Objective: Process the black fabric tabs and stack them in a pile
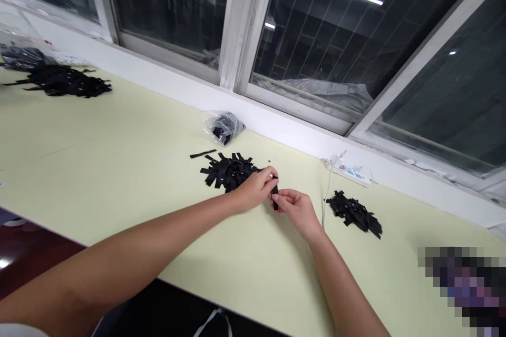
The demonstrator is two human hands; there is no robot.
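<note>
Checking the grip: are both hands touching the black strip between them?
Touching. The head view shows left hand fingertips and right hand fingertips pinching the black strip with no gap.

I hold 1 strip between my left hand and right hand over the table. Behind my left hand lies a pile of strips, a bag beyond it. Right of my right hand lies a second pile, a power strip behind that.

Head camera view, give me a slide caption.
Both hands, left hand and right hand, pinch a black strip beside a pile.
</note>
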